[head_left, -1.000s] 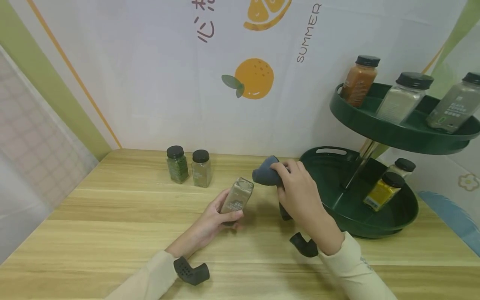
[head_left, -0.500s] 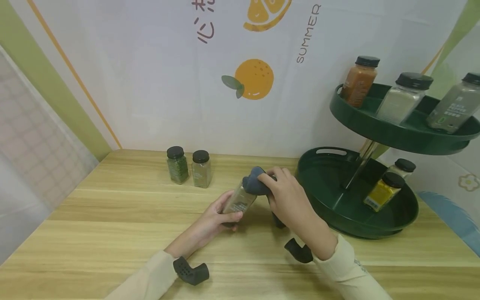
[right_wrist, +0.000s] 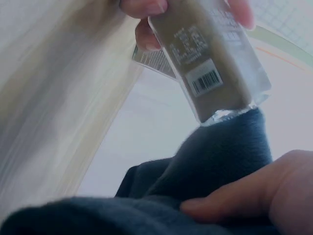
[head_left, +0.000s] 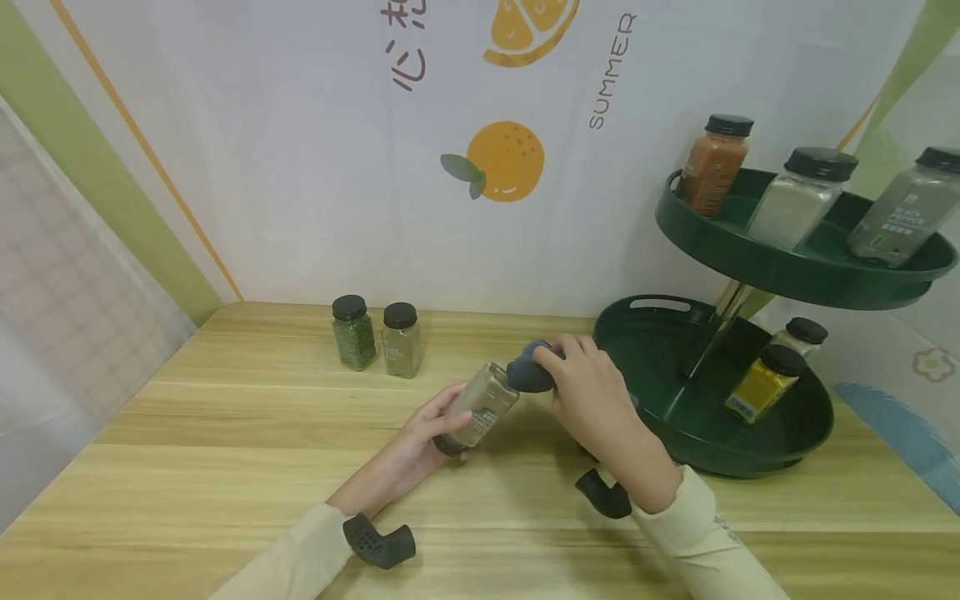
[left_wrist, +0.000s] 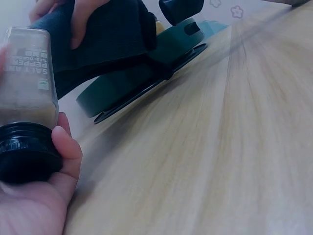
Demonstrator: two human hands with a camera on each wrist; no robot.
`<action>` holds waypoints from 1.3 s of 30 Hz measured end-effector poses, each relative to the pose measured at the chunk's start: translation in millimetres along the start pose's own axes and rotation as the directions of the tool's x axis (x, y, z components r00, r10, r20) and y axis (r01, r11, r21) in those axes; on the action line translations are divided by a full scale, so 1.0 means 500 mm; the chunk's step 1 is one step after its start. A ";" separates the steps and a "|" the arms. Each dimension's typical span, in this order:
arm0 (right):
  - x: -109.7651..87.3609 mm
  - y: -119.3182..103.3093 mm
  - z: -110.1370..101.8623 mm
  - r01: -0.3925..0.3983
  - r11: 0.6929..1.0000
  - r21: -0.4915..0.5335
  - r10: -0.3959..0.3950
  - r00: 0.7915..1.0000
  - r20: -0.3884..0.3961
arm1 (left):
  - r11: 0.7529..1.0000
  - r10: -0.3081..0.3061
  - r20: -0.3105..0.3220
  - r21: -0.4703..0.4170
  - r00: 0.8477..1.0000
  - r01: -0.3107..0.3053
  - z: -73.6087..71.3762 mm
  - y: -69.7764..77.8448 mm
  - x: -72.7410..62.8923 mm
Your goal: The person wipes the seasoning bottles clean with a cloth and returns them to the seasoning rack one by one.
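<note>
l hand (head_left: 423,433) grips spice jar (head_left: 482,402) by its cap end, long axis tilted up-right toward r hand (head_left: 592,400), whose fingers pinch dark cloth (head_left: 528,375) touching jar's base.

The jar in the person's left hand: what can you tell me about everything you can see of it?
The jar is clear, square-sided glass, filled with greyish-tan seasoning, its label reading "salt and pepper". Its black screw lid points down toward the wrist, so it is tilted bottom-up above the wooden table. The left hand grips it near the lid. The right hand presses a dark blue cloth against its glass base.
</note>
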State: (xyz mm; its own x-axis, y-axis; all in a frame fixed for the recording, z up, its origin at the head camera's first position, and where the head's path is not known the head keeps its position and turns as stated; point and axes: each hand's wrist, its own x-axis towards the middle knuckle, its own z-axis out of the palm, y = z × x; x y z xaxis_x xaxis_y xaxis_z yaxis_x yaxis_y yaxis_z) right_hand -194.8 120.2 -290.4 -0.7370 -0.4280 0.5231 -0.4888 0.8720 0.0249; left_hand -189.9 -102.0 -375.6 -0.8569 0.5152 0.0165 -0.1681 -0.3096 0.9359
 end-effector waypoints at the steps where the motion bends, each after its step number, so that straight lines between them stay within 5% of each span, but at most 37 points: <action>1: 0.000 0.000 -0.001 -0.019 1.000 0.002 0.019 1.000 0.005 | 1.000 0.003 0.009 -0.026 1.000 -0.003 -0.001 0.000 0.000; 5: 0.000 -0.003 -0.006 -0.086 0.993 0.083 0.086 0.996 0.006 | 0.990 0.016 0.010 -0.138 1.000 -0.014 -0.003 0.001 0.000; 10: 0.002 -0.014 -0.011 -0.107 0.971 0.212 0.111 0.994 -0.008 | 0.964 0.021 -0.081 -0.263 0.997 -0.042 -0.006 0.003 0.005; 13: 0.002 -0.018 -0.013 -0.105 0.965 0.242 0.112 0.993 -0.019 | 0.964 0.034 -0.095 -0.259 0.995 -0.058 -0.007 0.003 0.008; 20: 0.001 -0.027 -0.009 -0.063 0.972 0.229 0.066 0.998 -0.006 | 0.991 0.007 -0.007 -0.135 1.000 -0.008 -0.001 -0.002 0.002; 24: 0.000 -0.028 -0.006 -0.067 0.973 0.219 0.068 0.998 0.003 | 0.982 0.004 -0.032 -0.188 0.999 -0.010 -0.001 -0.003 0.003; 27: 0.000 -0.026 -0.006 -0.093 0.969 0.229 0.094 0.996 0.006 | 0.955 0.006 -0.087 -0.294 0.996 -0.031 -0.005 -0.001 0.007; 32: 0.001 -0.026 -0.004 -0.108 0.963 0.247 0.106 0.994 0.024 | 0.829 -0.063 -0.168 -0.558 0.984 -0.042 -0.017 0.004 0.011; 34: 0.001 -0.028 0.000 -0.102 0.964 0.247 0.098 0.995 0.025 | 0.804 -0.097 -0.157 -0.595 0.983 -0.016 -0.018 0.005 0.011; 39: -0.002 -0.034 0.007 -0.085 0.966 0.246 0.083 0.996 0.020 | 0.878 -0.119 -0.057 -0.473 0.991 0.078 -0.012 0.005 0.004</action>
State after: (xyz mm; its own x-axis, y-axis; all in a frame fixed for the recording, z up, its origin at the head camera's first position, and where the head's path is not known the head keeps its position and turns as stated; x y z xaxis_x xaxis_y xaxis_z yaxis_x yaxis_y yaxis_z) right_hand -187.4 104.8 -294.1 -0.7839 -0.3592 0.5064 -0.5242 0.8199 -0.2300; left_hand -195.2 -106.5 -375.5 -0.8575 0.5016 -0.1149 -0.4446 -0.6096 0.6563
